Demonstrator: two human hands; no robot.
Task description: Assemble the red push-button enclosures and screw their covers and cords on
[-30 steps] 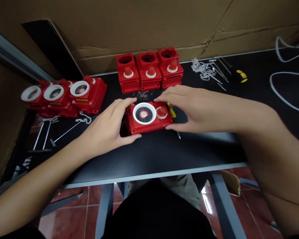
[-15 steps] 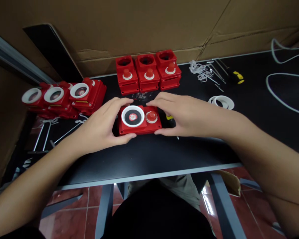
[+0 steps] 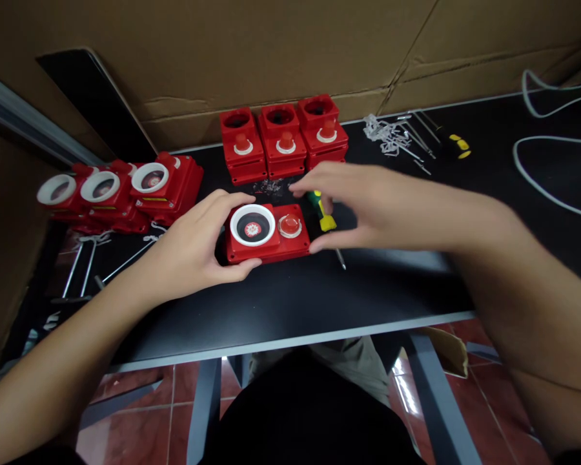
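A red alarm box [image 3: 271,253] lies on the black table, with a white-ringed round speaker [image 3: 252,226] at its left end and a red lamp [image 3: 289,225] at its right. My left hand [image 3: 206,242] grips the box's left end, thumb along the front edge and fingers at the back. At the right end, my right hand [image 3: 351,206] has its thumb and fingers spread apart; the thumb tip is close to the front right corner, and whether it touches cannot be told. Beneath that hand lies a green and yellow screwdriver [image 3: 328,221], partly hidden, its shaft pointing toward me.
Three red boxes with lamps [image 3: 283,143] stand at the back. More red boxes with white rings [image 3: 150,177] are at the left, with metal rods [image 3: 88,268] in front. Back right are cords and rods [image 3: 392,135], another screwdriver [image 3: 458,146] and a white cable [image 3: 542,181].
My right hand has come off the box's right end and opened, shifting over the screwdriver, which shows more now. The white rings at the right are now hidden by my arm.
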